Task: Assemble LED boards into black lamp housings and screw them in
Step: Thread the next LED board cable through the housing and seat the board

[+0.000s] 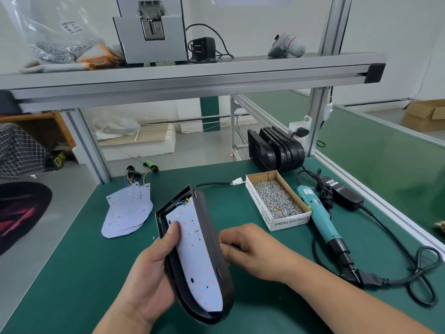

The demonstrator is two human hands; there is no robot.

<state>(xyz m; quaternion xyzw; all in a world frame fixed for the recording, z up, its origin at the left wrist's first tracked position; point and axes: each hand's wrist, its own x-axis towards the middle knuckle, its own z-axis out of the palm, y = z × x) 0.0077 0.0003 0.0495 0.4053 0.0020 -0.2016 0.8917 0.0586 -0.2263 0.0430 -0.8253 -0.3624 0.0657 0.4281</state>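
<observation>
Left hand [149, 266] grips the black lamp housing [210, 225], thumb on its LED board [192, 239]; right hand [248, 249] curls against the housing's side, grip unclear.

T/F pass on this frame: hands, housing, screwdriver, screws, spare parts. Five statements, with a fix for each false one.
1. The left hand grips the black lamp housing with an LED board seated in it. True.
2. The right hand holds the electric screwdriver. False: the screwdriver lies right of the screw box.
3. The screw box is empty. False: it is full of screws.
4. The spare LED boards lie left of the held housing. True.
5. The spare housings sit on the upper shelf. False: they stand on the table behind the screw box.
</observation>
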